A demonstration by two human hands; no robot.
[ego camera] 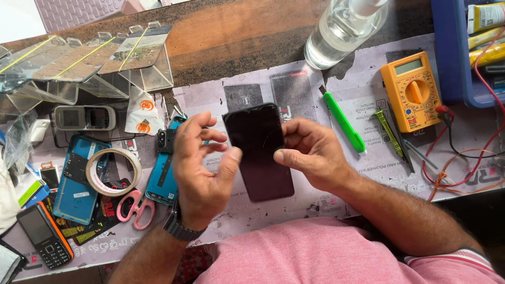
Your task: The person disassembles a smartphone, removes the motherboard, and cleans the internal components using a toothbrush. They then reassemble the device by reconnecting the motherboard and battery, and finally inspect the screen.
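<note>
A: Pink shirt (pixel 336 257) fills the near edge, closest to the lens. Beyond it, the printed work mat (pixel 368 173) covers most of the brown wooden bench (pixel 236 37).

B: Object in hand?

A: Dark phone (pixel 260 150), glass up, held above the mat at centre. Right hand (pixel 315 155) pinches its right edge, thumb on the glass. Left hand (pixel 202 163) touches the left edge with the thumb only; its fingers are spread and curled clear of it.

B: Handling note?

A: Judgement: grip by the edges, keep thumbs off the centre of the glass, hold it low over the mat in case it slips.

B: Surroundings, by size?

A: Clear plastic bottle (pixel 344 29) far, right of centre. Blue phone back (pixel 79 179) at left, a second one just behind the left hand. Yellow meter (pixel 413 89) at right, red leads trailing near. Tape roll (pixel 113 171), pink scissors (pixel 137 208), keypad phone (pixel 44 234) near left. Green pen tool (pixel 344 123) just right of the phone. Room beyond the bench not visible.
</note>
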